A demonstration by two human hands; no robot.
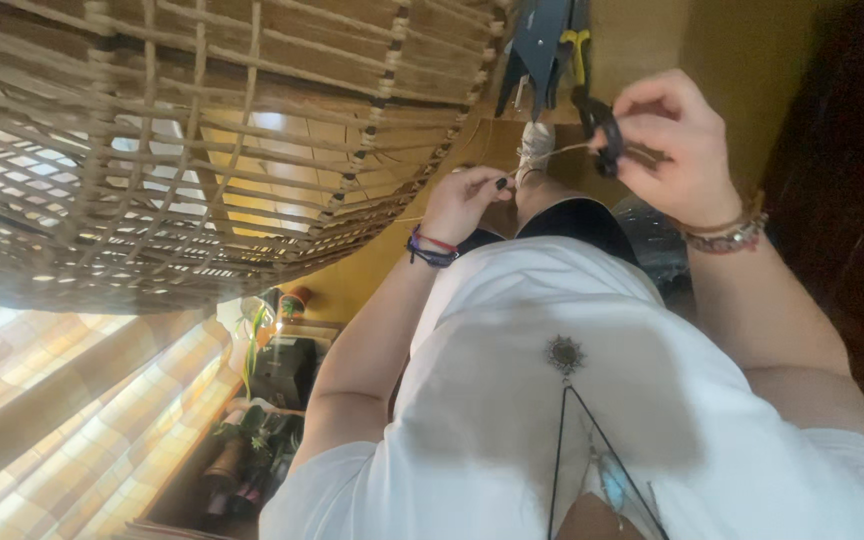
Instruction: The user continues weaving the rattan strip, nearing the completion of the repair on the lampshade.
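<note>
Right hand (pixel 677 140) pinches a black clip (pixel 602 130) on thin cane strand (pixel 562 150).

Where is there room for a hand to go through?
There is an open gap between the left hand and right hand, crossed only by a thin cord. It is crowded by the woven cane frame and the plants.
</note>
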